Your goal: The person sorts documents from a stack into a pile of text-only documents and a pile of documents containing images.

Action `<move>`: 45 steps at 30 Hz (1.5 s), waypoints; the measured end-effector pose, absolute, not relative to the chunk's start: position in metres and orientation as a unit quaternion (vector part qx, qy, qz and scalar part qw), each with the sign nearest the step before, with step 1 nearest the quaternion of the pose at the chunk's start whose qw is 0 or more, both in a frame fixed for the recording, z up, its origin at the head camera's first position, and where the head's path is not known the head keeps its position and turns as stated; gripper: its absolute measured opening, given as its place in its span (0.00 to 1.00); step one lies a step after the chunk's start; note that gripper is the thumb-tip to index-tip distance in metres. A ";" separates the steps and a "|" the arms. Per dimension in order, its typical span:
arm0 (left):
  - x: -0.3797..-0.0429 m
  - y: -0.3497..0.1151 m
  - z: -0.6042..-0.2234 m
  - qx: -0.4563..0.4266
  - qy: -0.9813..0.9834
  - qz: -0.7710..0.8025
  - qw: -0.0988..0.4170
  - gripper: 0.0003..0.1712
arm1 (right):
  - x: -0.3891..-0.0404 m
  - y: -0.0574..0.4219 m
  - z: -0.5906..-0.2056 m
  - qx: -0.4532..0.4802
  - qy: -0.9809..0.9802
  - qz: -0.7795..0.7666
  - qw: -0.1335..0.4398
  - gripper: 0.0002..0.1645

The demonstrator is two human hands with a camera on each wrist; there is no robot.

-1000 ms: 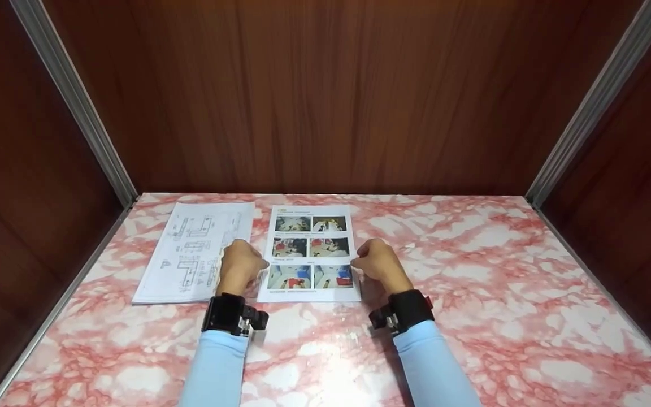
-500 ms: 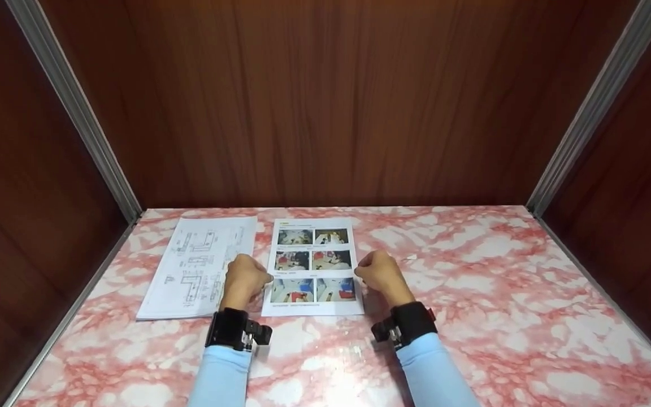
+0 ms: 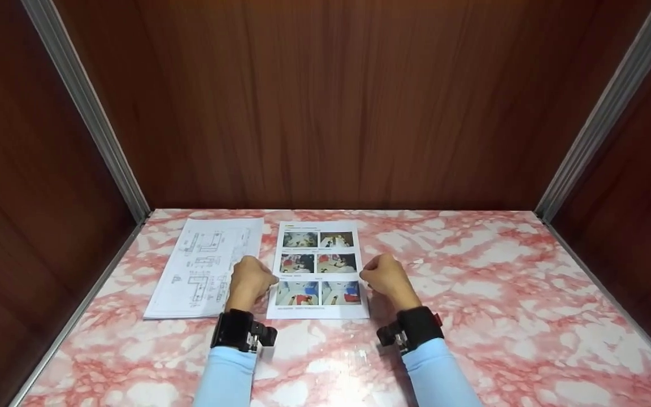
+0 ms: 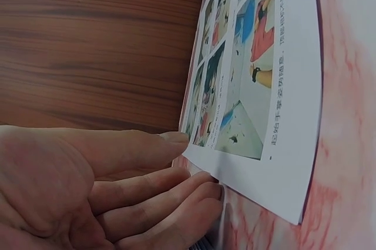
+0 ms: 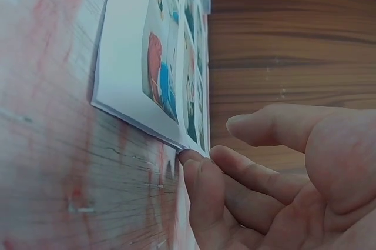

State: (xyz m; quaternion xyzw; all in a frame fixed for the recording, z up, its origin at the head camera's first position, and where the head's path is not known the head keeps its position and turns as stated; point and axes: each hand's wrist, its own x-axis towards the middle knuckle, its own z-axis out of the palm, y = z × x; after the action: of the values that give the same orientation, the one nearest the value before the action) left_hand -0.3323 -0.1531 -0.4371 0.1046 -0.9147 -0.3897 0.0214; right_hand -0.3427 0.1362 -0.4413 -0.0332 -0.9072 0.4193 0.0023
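Note:
A thin stack of printed sheets (image 3: 319, 312) with colour photos lies on the table between my two hands. At its left edge is my left hand (image 3: 251, 278). In the left wrist view, the thumb lies over that edge with the curled fingers below, pinching the paper. My right hand (image 3: 389, 278) is at the right edge. In the right wrist view, its fingertips touch the paper's side while the thumb (image 5: 252, 129) is raised apart from them. A second stack of papers (image 3: 190, 271) with line drawings lies to the left, partly covered by my left hand.
The table (image 3: 500, 316) has a red and white marbled top. Brown wood-grain panels (image 3: 331, 113) wall it at the back and both sides, with metal posts (image 3: 91, 107) at the corners. Both wrists carry black camera bands (image 3: 235, 330).
The head view has shifted a little, so everything sits lower and slightly to the right. My hands stay at the two edges of the photo sheets.

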 end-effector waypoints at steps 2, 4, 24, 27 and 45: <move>-0.332 -0.154 -0.436 0.106 -0.914 -0.391 0.022 0.07 | -0.343 0.135 -0.441 -0.031 -0.907 0.420 0.002 0.05; -0.331 -0.156 -0.436 0.105 -0.915 -0.389 0.028 0.08 | -0.344 0.134 -0.442 -0.026 -0.908 0.417 0.003 0.06; -0.322 -0.174 -0.395 0.078 -0.898 -0.424 0.091 0.14 | -0.341 0.104 -0.412 0.033 -0.903 0.426 0.042 0.07; -0.320 -0.187 -0.388 0.067 -0.897 -0.424 0.110 0.14 | -0.341 0.088 -0.400 0.069 -0.906 0.413 0.059 0.04; -0.316 -0.314 -0.419 0.154 -0.918 -0.353 0.095 0.21 | -0.355 -0.036 -0.421 0.146 -0.911 0.383 0.038 0.08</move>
State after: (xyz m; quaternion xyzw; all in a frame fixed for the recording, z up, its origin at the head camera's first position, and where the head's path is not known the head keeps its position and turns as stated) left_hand -0.3161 -0.3140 -0.4191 0.1539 -0.9181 -0.3527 0.0946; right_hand -0.3555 -0.0362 -0.4211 0.1456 -0.9112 0.3834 0.0375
